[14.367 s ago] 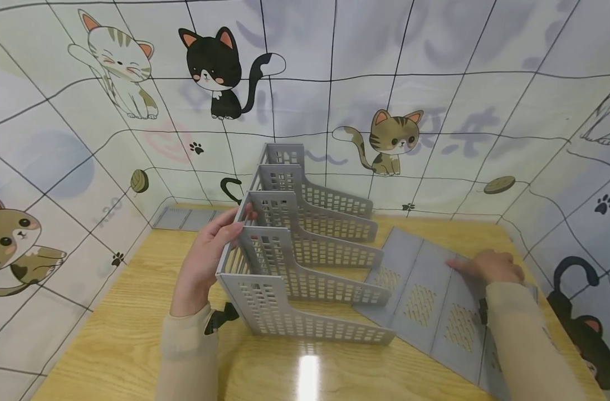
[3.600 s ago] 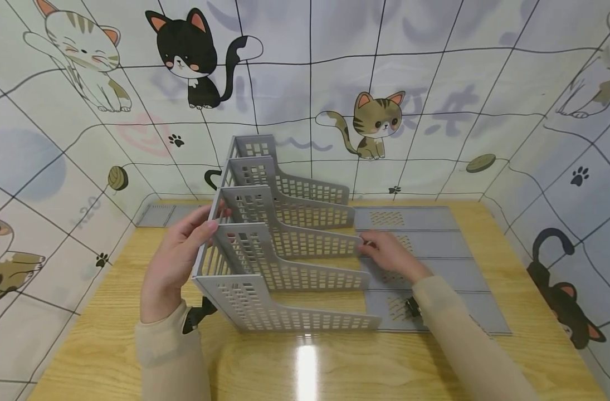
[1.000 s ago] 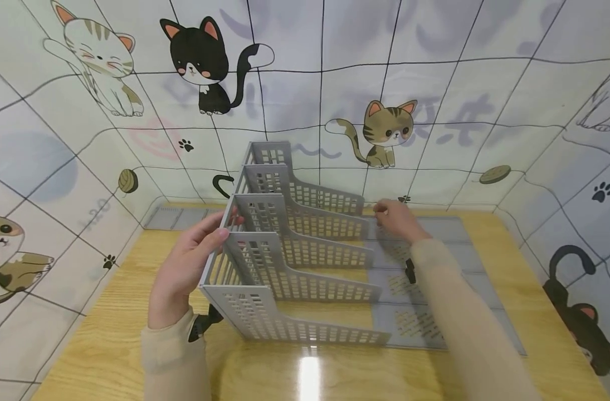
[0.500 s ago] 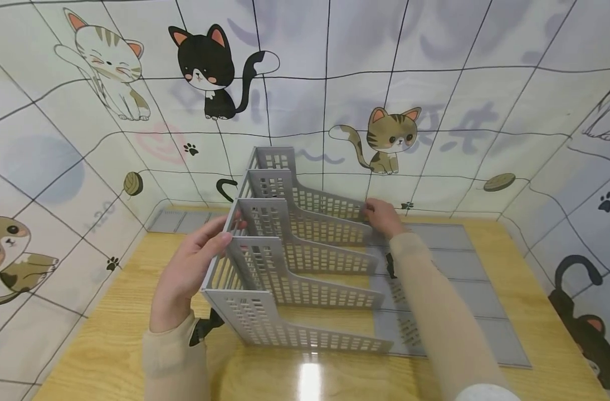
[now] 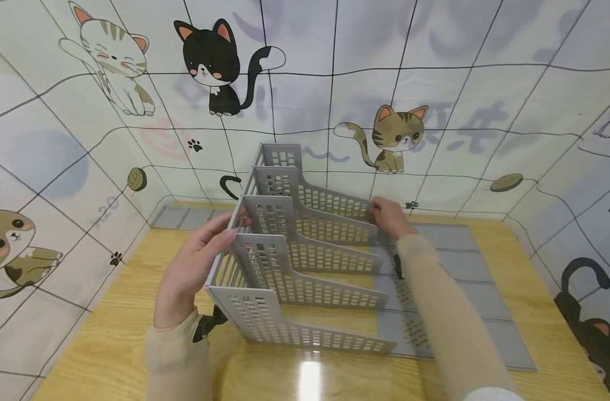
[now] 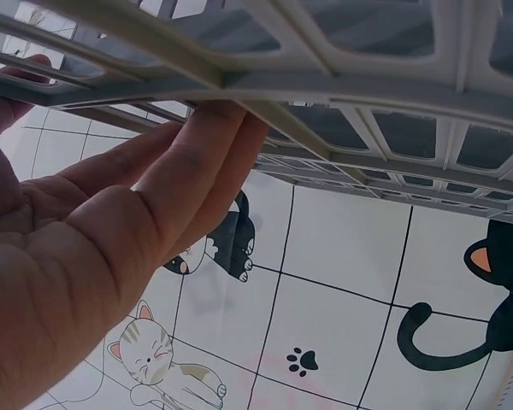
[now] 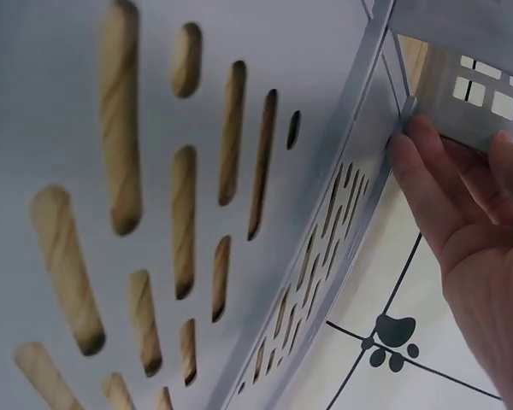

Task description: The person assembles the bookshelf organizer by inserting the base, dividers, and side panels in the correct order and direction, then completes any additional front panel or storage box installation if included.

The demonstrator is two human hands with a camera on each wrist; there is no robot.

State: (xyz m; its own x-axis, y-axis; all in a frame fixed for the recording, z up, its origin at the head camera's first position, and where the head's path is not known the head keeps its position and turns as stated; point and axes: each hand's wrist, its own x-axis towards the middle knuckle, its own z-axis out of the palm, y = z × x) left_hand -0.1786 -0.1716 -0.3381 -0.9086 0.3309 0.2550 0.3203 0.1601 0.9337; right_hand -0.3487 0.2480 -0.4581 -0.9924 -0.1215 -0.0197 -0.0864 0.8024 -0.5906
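Observation:
A grey plastic file rack [image 5: 296, 266] with several perforated dividers stands on the table. My left hand [image 5: 191, 273] grips its tall back edge, thumb outside; in the left wrist view, fingers [image 6: 207, 145] reach in between the bars. Flat on the table at right lies a slotted grey panel [image 5: 460, 273], its left edge along the dividers' low ends. My right hand [image 5: 391, 216] pinches the low front end of the farthest divider [image 5: 337, 201]. The right wrist view shows fingertips [image 7: 402, 147] at the panel's raised edge, with the thumb by the divider.
Another grey ribbed piece [image 5: 184, 218] lies at the back left, partly hidden behind the left hand and rack. A cloth wall [image 5: 310, 100] printed with cats encloses the wooden table [image 5: 119, 323] on the back and sides.
The panel, askew earlier, now lies squared against the dividers. My right hand has moved from the panel to a middle divider, then back to the farthest divider's end. Left hand keeps its grip.

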